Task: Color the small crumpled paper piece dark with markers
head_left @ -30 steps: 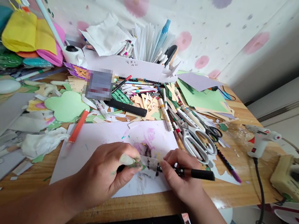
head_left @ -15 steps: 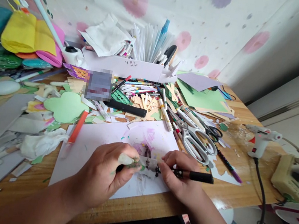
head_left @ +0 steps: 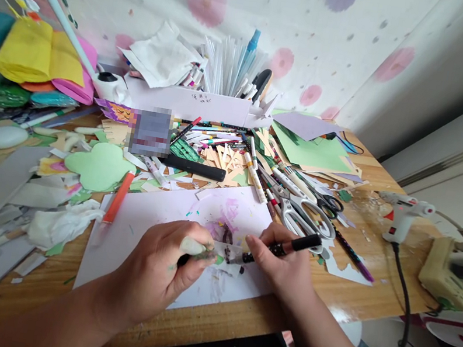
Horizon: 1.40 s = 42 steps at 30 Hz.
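Observation:
My right hand (head_left: 286,268) grips a black marker (head_left: 307,243), its tip pointing left and its black rear end sticking out to the right. My left hand (head_left: 157,262) is closed in a pinch on a small pale strip (head_left: 227,251) with dark marks; its exact kind is unclear. Something dark shows between the left fingers, mostly hidden. The marker's tip is at the strip's right end. Below both hands lies a white paper sheet (head_left: 149,210), smudged purple, black and yellow. There are green stains on the left fingertips.
A red-orange stick (head_left: 119,197) lies across the sheet's left edge. Grey-handled scissors (head_left: 306,218) and several markers are to the right. A glue gun (head_left: 404,217) stands near a power strip (head_left: 445,274). Paper scraps and a green paper flower (head_left: 102,166) cover the left.
The marker has tilted, its rear end rising and moving left, with the tip lower against the strip. My right hand turned with it; my left hand stays almost in place.

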{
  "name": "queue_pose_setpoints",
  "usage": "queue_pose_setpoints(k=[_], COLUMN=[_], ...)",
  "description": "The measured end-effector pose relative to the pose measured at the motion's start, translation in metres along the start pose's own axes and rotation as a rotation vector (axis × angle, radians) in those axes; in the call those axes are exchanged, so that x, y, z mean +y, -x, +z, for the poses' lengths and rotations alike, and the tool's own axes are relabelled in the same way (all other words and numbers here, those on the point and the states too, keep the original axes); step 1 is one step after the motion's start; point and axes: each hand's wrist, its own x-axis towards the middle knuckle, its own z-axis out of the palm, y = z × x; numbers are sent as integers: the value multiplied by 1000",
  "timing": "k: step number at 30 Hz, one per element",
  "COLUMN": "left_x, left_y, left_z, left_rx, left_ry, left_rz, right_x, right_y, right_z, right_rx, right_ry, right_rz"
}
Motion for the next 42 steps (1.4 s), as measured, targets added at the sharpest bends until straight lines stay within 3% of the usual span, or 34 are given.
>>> queue_pose_setpoints(k=[3, 7, 11, 15, 19, 23, 28, 42], left_x=[0, 0, -1, -1, -1, -1, -2, 2], left_y=[0, 0, 1, 1, 1, 1, 1, -3], left_z=[0, -1, -1, -1, -2, -1, 0, -1], left_rx=[7, 4, 7, 0, 6, 0, 15, 4], left_ry=[20, 21, 16, 14, 11, 4, 9, -30], left_rz=[14, 13, 16, 6, 21, 24, 32, 0], right_x=[1, 1, 1, 1, 1, 0, -2, -2], right_y=[-3, -1, 0, -1, -1, -1, -2, 2], right_z=[1, 0, 0, -1, -2, -3, -3, -3], right_rx=[104, -2, 88, 12, 65, 5, 45, 7], right_ry=[11, -30, -3, -6, 24, 35, 67, 91], right_rz=[29, 26, 9, -1, -16, -53, -70, -95])
